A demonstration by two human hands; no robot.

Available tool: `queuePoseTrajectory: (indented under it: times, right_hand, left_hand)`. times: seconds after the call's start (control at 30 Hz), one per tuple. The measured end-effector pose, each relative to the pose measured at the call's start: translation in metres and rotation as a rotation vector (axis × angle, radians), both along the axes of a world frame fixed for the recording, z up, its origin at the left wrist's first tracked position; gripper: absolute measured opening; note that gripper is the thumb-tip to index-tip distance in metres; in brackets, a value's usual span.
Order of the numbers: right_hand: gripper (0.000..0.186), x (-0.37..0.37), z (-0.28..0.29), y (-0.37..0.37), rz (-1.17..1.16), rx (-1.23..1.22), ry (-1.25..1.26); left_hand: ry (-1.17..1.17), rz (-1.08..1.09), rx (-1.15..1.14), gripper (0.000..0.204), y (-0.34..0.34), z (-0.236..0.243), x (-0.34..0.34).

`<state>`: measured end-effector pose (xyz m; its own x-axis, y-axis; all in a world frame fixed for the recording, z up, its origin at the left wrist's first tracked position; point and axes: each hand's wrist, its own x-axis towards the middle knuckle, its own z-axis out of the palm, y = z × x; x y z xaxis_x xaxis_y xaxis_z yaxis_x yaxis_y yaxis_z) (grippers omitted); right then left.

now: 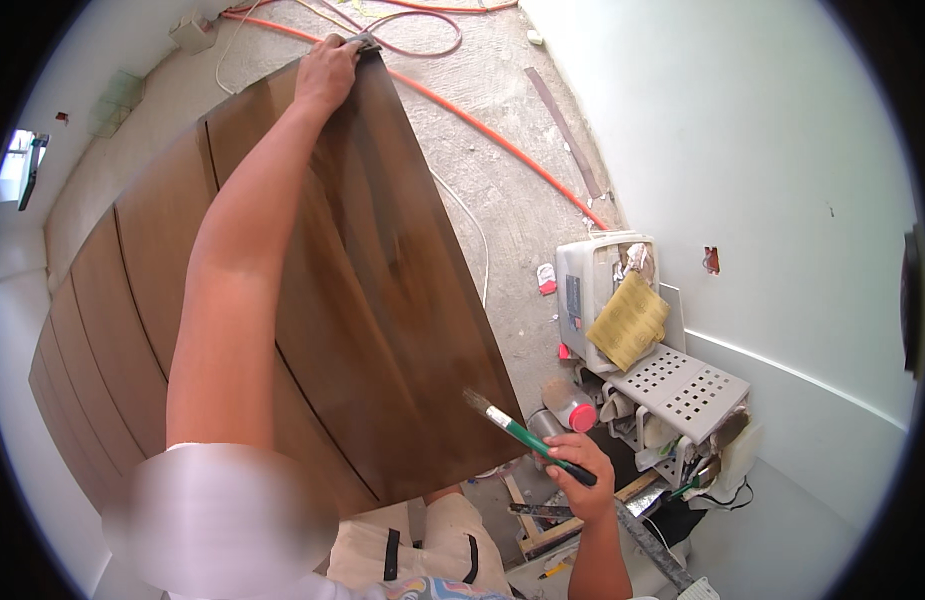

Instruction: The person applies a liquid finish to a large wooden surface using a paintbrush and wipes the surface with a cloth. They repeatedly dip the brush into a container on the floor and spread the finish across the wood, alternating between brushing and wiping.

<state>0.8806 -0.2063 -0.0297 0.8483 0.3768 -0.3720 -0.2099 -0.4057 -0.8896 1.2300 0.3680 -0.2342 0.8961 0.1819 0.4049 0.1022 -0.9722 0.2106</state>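
Panel (412, 340) of brown, grooved board fills the left and centre of the frame, its near end at the bottom centre above the person's trousers (457, 540) and its narrow top corner at the upper centre. By its look it should be stiff and rather heavy, best taken by both long edges; the dark streaks on its right-hand strip suggest a coat that could be slick and easily marred, so the face is no place for a grip.

Brush (527, 437) lies at the lower centre right, bristles pointing up and left over the panel's lower right part. It should be light, with a rigid green-and-black handle to hold by and soft, yielding bristles that want little pressure.

The right hand (582, 475) is closed round the dark end of that handle, thumb and fingers pinching it, just right of the panel's edge.

The left hand (327, 75) reaches to the upper centre, fingers bent and closed on a small dark pad (366, 43) at the panel's top corner; it is too small to tell whether this is a folded cloth or something firmer.
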Motion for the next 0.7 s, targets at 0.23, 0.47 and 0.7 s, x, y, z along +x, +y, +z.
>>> queuePoseTrajectory:
  times: [0.23,0.47,0.7]
  right_hand:
    - [0.025,-0.008,0.013,-0.009,-0.274,0.247,-0.010]
    - [0.029,-0.023,0.039,-0.060,-0.394,0.407,-0.161]
    - [0.029,-0.063,0.054,-0.105,-0.387,0.437,-0.189]
  left_hand:
    - [-0.033,-0.101,-0.056,0.016,-0.086,0.012,-0.062]
    - [0.152,-0.399,-0.323,0.035,-0.299,0.042,-0.301]
    - [0.387,-0.621,-0.426,0.048,-0.454,0.061,-0.476]
